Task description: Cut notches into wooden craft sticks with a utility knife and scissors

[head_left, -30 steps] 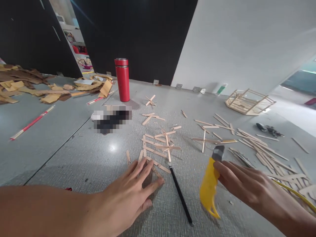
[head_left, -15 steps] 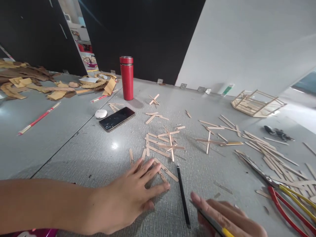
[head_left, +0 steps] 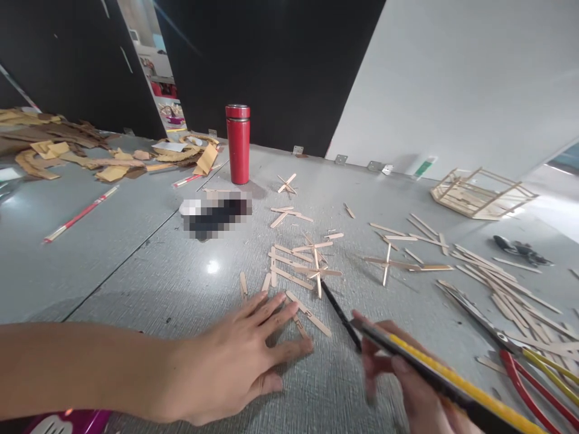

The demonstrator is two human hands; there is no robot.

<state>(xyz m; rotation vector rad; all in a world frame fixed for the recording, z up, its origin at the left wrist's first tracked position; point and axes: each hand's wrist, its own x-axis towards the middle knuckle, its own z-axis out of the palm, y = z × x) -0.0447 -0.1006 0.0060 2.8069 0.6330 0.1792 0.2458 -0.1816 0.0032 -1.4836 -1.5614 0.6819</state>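
My left hand [head_left: 244, 355] lies palm down on the table, fingers spread, with the fingertips over notched popsicle sticks [head_left: 309, 313]. My right hand [head_left: 398, 367], smeared a little by motion, is closed around a yellow and black utility knife [head_left: 434, 364] that points left. Beyond its fingertips a black pen [head_left: 337, 307] slants on the table; whether the fingers touch it I cannot tell. A crossed-stick piece [head_left: 318, 271] stands at the pen's far end, beside several flat sticks [head_left: 292, 277].
Red-and-yellow-handled snips [head_left: 502, 340] and a heap of sticks [head_left: 506, 283] lie right. A stick frame [head_left: 484, 196] stands behind them. The red flask [head_left: 238, 144] stands at the back, near a pixelated dark patch [head_left: 217, 217]. Cardboard scraps [head_left: 113, 163] lie far left.
My right hand has moved up and left, bringing more of the knife into view. The pen has swung to a steeper leftward slant. My left hand stays about where it was.
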